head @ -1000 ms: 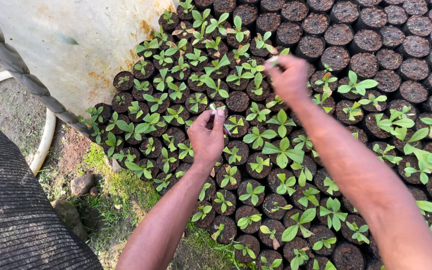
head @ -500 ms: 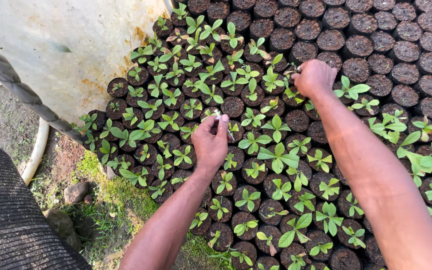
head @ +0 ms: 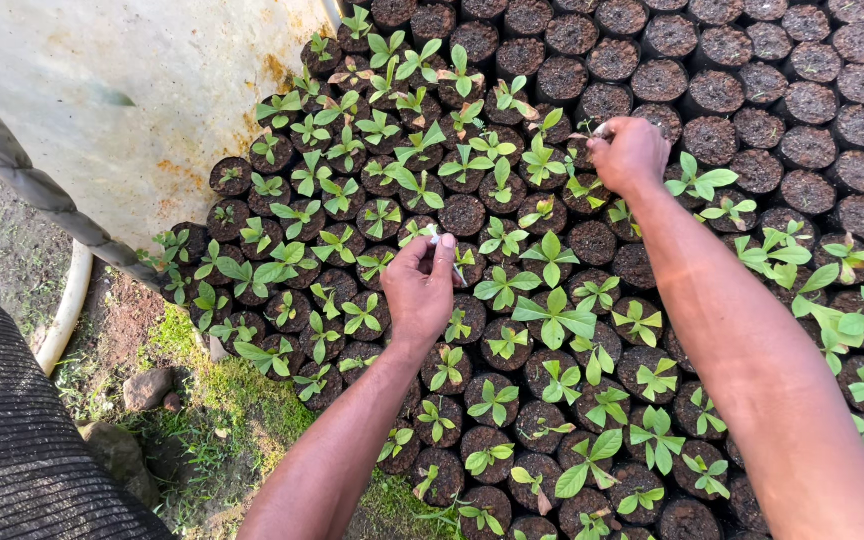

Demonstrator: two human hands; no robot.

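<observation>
The left hand (head: 420, 288) hovers over the packed seedling bags (head: 512, 330), its thumb and forefinger pinched narrow on a small pale scrap (head: 433, 237) just above a bare-soil bag (head: 463, 214) near the middle of the bed; the right hand (head: 630, 152) sits farther up, curled into a loose fist with fingertips closed on a tiny whitish bit (head: 600, 129) at the edge where planted bags meet the bags holding soil only (head: 802, 90); what either bit is cannot be told; green 2- to 4-leaf seedlings (head: 555, 312) fill the bags around both hands; left of the bed stands a pale stained wall (head: 122, 100), with a white hose (head: 67, 310), mossy ground (head: 222, 410) and dark woven mesh (head: 12, 440) below it.
</observation>
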